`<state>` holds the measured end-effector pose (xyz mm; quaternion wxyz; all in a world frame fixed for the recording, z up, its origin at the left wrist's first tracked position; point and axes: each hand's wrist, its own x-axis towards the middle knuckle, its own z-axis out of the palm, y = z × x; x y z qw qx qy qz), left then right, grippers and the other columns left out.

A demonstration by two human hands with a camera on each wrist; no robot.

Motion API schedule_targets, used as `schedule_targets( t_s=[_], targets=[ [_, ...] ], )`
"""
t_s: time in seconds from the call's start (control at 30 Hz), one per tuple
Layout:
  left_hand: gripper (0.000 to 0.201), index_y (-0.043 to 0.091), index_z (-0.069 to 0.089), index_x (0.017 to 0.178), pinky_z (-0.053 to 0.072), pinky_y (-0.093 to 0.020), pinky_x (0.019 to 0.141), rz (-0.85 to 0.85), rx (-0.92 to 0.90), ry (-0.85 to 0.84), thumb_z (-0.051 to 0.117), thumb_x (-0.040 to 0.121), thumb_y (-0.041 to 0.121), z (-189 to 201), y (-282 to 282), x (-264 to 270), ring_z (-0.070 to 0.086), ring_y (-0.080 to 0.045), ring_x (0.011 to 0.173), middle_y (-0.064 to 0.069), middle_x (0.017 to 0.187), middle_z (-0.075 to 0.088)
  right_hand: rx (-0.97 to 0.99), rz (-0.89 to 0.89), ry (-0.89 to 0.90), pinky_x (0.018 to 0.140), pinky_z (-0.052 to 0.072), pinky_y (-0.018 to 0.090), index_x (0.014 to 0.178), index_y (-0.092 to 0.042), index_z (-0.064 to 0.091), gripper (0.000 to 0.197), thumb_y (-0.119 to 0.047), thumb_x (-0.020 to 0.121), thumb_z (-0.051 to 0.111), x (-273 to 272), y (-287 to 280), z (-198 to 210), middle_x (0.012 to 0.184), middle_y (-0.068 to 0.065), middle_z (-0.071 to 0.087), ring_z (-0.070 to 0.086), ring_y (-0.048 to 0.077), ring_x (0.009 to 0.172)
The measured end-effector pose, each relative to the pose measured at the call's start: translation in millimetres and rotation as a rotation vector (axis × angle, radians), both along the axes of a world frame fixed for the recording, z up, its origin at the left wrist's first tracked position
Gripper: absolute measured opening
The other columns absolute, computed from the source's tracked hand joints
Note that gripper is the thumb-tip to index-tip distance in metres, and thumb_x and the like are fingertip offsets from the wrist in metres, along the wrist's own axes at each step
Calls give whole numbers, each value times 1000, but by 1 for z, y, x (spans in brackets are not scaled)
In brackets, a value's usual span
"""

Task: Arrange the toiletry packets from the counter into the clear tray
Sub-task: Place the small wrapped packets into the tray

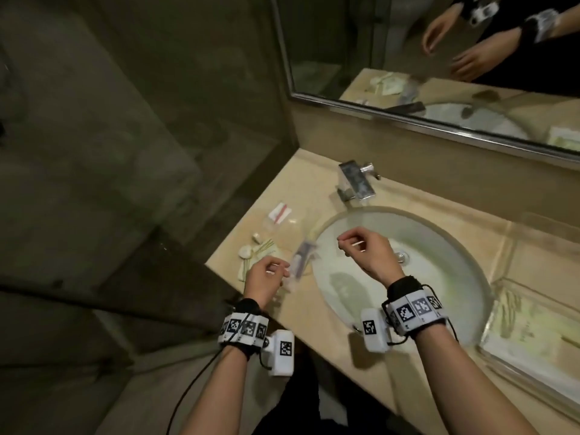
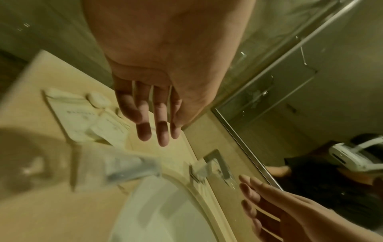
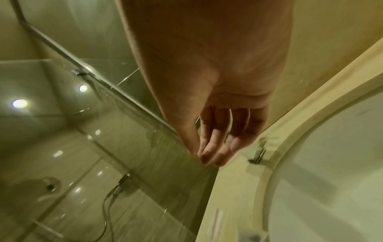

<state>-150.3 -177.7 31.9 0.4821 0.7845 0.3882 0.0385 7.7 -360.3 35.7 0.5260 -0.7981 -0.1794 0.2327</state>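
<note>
Several toiletry packets lie on the beige counter left of the sink: a red-striped packet (image 1: 280, 212), pale packets (image 1: 251, 252) (image 2: 82, 117), and a blurred clear packet with blue contents (image 1: 303, 255) (image 2: 128, 167) at the sink's rim. My left hand (image 1: 284, 271) (image 2: 157, 131) hovers just left of that blurred packet, fingers loose and holding nothing. Over the basin, my right hand (image 1: 342, 243) (image 3: 207, 155) hangs relaxed and empty. The clear tray (image 1: 527, 373) sits on the counter at the far right with pale packets inside.
A round white sink (image 1: 470, 277) fills the middle of the counter, with a chrome faucet (image 1: 356, 180) (image 2: 213, 165) behind it. A mirror (image 1: 439, 58) runs along the back wall. The counter ends at a glass shower wall (image 3: 103, 131) on the left.
</note>
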Motion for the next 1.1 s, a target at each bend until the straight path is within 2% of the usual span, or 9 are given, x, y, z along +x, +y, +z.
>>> schedule_targets(
  t_s=[0.13, 0.33, 0.47, 0.57, 0.63, 0.7, 0.83, 0.97, 1.1],
  targets=[
    [8, 10, 67, 92, 44, -9, 45, 93, -27, 1, 58, 91, 10, -10, 43, -18, 59, -10, 59, -3, 76, 69, -68, 85, -19, 57, 43, 6, 92, -15, 72, 9, -20, 86, 69, -13, 45, -8, 84, -2, 71, 67, 16, 74],
    [16, 26, 63, 77, 58, -32, 62, 111, -79, 92, 64, 86, 12, -32, 101, -28, 64, -22, 75, -3, 83, 70, -172, 105, -22, 63, 45, 7, 94, -12, 72, 8, -16, 87, 68, -25, 100, -21, 84, -3, 70, 64, 12, 76],
    [9, 22, 65, 84, 46, -12, 39, 49, -50, 157, 67, 81, 13, -47, 126, -26, 63, -17, 82, 0, 87, 68, -284, 93, 35, 74, 48, 18, 98, -10, 69, 14, -14, 85, 71, -32, 129, -42, 94, 5, 70, 64, 19, 85],
    [17, 22, 64, 82, 59, -30, 66, -27, -65, 178, 74, 75, 10, -60, 134, -19, 66, -15, 82, 1, 84, 70, -410, 66, 33, 81, 50, 27, 102, -11, 65, 28, -18, 79, 79, -33, 142, -60, 98, 6, 66, 62, 22, 88],
    [23, 24, 62, 80, 56, -33, 80, -103, -52, 195, 78, 71, 10, -68, 136, -12, 66, -16, 80, 0, 81, 69, -502, 7, -15, 90, 50, 32, 110, -12, 61, 42, -23, 75, 82, -35, 147, -71, 112, 9, 57, 59, 24, 96],
    [26, 24, 62, 85, 54, -30, 81, -202, -5, 202, 81, 69, 14, -74, 137, -5, 63, -13, 80, 1, 84, 67, -628, -79, -86, 100, 46, 38, 122, -15, 54, 59, -31, 73, 83, -36, 151, -77, 126, 11, 47, 53, 29, 111],
    [33, 20, 61, 93, 49, -22, 77, -320, 65, 161, 82, 68, 15, -77, 139, 9, 58, -12, 81, 0, 98, 59, -781, -118, -93, 102, 44, 43, 135, -16, 45, 84, -42, 66, 84, -35, 154, -82, 136, 14, 41, 49, 33, 119],
    [55, 27, 58, 110, 42, -31, 103, -515, 170, 200, 84, 64, 13, -77, 139, 10, 47, -15, 115, 7, 127, 47, -704, -118, -5, 106, 43, 43, 137, -12, 44, 84, -34, 68, 85, -34, 159, -85, 138, 14, 37, 49, 34, 121],
    [60, 26, 58, 117, 42, -33, 105, -553, 140, 167, 85, 65, 12, -80, 141, 10, 47, -16, 121, 9, 131, 46, -647, -173, 101, 105, 42, 34, 132, -6, 46, 79, -28, 68, 87, -31, 162, -82, 135, 14, 34, 54, 33, 113]
  ],
)
